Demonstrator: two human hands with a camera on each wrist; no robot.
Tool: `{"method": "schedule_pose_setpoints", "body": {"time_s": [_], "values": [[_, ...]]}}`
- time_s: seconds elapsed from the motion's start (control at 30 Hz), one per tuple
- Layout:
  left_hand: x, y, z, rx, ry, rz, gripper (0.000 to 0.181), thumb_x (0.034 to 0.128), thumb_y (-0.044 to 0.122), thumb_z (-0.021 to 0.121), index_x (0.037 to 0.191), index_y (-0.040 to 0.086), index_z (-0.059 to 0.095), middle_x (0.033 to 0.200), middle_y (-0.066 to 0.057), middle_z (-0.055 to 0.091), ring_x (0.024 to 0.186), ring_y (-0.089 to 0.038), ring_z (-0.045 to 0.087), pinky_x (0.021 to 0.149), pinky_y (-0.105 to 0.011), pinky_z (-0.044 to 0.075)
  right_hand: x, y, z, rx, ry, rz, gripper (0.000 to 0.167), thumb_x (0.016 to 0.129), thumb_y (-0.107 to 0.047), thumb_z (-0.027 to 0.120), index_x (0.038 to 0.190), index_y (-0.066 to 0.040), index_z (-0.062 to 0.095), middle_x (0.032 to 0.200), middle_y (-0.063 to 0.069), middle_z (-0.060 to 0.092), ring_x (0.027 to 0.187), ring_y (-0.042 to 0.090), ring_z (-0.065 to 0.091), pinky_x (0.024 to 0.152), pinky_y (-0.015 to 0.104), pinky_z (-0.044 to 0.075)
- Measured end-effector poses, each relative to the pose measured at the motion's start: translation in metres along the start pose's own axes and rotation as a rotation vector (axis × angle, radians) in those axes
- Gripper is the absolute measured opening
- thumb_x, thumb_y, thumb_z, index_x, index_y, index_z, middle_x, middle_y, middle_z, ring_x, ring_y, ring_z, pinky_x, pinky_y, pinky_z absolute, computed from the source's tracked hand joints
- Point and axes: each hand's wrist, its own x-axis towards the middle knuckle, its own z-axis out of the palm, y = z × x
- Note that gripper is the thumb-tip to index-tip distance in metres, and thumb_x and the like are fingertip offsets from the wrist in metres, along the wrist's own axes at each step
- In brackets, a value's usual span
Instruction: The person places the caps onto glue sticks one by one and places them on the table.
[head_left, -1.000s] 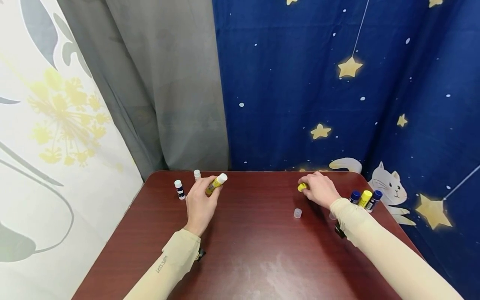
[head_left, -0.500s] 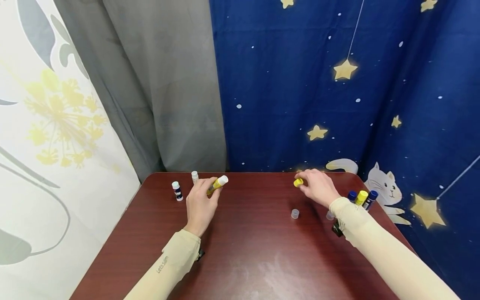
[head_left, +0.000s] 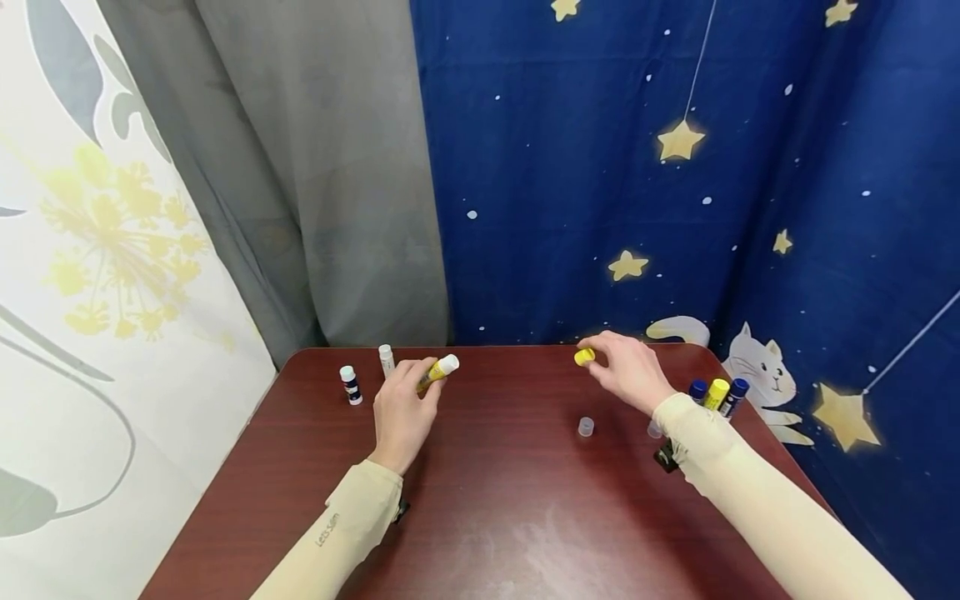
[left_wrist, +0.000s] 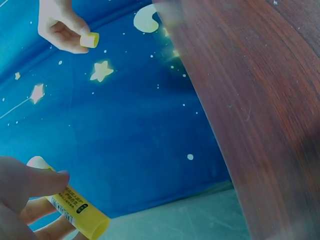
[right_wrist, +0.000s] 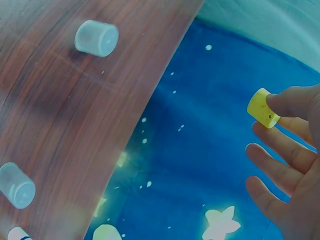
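Note:
My left hand (head_left: 405, 412) grips a yellow glue stick (head_left: 438, 372) above the table, its white end tilted up and to the right. In the left wrist view the thumb and fingers wrap the printed label of the glue stick (left_wrist: 75, 207). Farther right, my right hand (head_left: 628, 372) pinches a small yellow cap (head_left: 584, 357) in the air, apart from the stick. The right wrist view has the cap (right_wrist: 262, 108) between thumb and index finger, the other fingers spread. Close to the left hand stand a dark-blue-labelled glue stick (head_left: 350, 385) and a white one (head_left: 386, 358).
Two translucent caps lie on the brown table (head_left: 487, 500): one cap (head_left: 586, 427) below the right hand, another cap (head_left: 655, 429) by the right wrist. Beyond that sleeve stand a yellow tube (head_left: 716, 393) and two dark blue-capped tubes. Curtains (head_left: 525, 208) hang behind the table.
My right hand has lifted the yellow cap and brought it slightly left. The left hand still holds the glue stick, nearly in place. The head view has shifted a little.

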Motion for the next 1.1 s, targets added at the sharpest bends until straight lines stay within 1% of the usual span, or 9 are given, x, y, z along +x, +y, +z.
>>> {"method": "schedule_pose_setpoints", "body": {"time_s": [0.13,0.3,0.4,0.53,0.63,0.83,0.97,1.1], "values": [[-0.002,0.0,0.001,0.004,-0.005,0.004,0.034,0.0825,0.016,0.085,0.115,0.016,0.074,0.104,0.0,0.067,0.094,-0.02,0.066,0.075,-0.047,0.055,0.001,-0.009,-0.001,0.016,0.007,0.001,0.027,0.09,-0.023,0.077,0.117,-0.024,0.074,0.11,-0.004,0.071,0.097,0.022,0.068,0.08,0.046,0.055],[-0.002,0.001,0.001,0.012,-0.009,0.014,0.035,0.0816,0.016,0.085,0.115,0.015,0.075,0.104,-0.001,0.068,0.094,-0.022,0.066,0.077,-0.048,0.054,0.002,-0.021,-0.003,0.06,0.015,-0.001,0.028,0.09,-0.024,0.076,0.118,-0.024,0.073,0.112,-0.005,0.07,0.1,0.022,0.067,0.082,0.045,0.054],[-0.001,0.003,0.0,0.012,-0.008,0.028,0.036,0.0805,0.015,0.086,0.114,0.014,0.075,0.104,-0.002,0.068,0.094,-0.023,0.065,0.08,-0.049,0.052,0.003,-0.029,-0.006,0.082,0.027,-0.01,0.028,0.089,-0.023,0.077,0.117,-0.025,0.073,0.111,-0.006,0.07,0.099,0.019,0.067,0.082,0.044,0.054],[-0.001,0.006,0.0,0.009,-0.007,0.047,0.036,0.0797,0.014,0.087,0.114,0.013,0.075,0.104,-0.003,0.069,0.094,-0.023,0.065,0.086,-0.05,0.05,0.003,-0.038,-0.007,0.117,0.034,-0.02,0.028,0.089,-0.022,0.078,0.117,-0.026,0.073,0.11,-0.007,0.07,0.099,0.018,0.067,0.083,0.043,0.055],[-0.002,0.008,0.0,0.014,-0.006,0.056,0.036,0.0799,0.014,0.087,0.114,0.013,0.075,0.104,-0.003,0.069,0.094,-0.024,0.065,0.088,-0.051,0.048,0.003,-0.044,-0.006,0.131,0.031,-0.026,0.028,0.09,-0.022,0.078,0.117,-0.026,0.073,0.109,-0.008,0.07,0.098,0.018,0.067,0.083,0.043,0.055],[-0.002,0.008,0.0,0.022,-0.015,0.053,0.036,0.0799,0.015,0.087,0.114,0.014,0.075,0.104,-0.003,0.069,0.094,-0.025,0.065,0.087,-0.05,0.048,0.003,-0.052,-0.005,0.123,0.033,-0.027,0.027,0.09,-0.024,0.078,0.116,-0.027,0.073,0.109,-0.01,0.07,0.099,0.014,0.065,0.083,0.041,0.054],[-0.003,0.009,0.001,0.036,-0.029,0.06,0.036,0.081,0.017,0.086,0.115,0.015,0.075,0.104,-0.003,0.069,0.094,-0.025,0.065,0.089,-0.051,0.047,0.003,-0.057,-0.004,0.149,0.045,-0.031,0.028,0.089,-0.023,0.079,0.116,-0.028,0.073,0.109,-0.011,0.069,0.1,0.014,0.065,0.085,0.041,0.054],[-0.004,0.011,0.002,0.049,-0.026,0.081,0.035,0.0804,0.015,0.086,0.114,0.014,0.075,0.103,-0.003,0.068,0.092,-0.026,0.064,0.089,-0.051,0.047,0.003,-0.064,-0.003,0.176,0.056,-0.046,0.029,0.089,-0.022,0.079,0.116,-0.029,0.073,0.108,-0.012,0.069,0.099,0.013,0.065,0.083,0.04,0.054]]}}
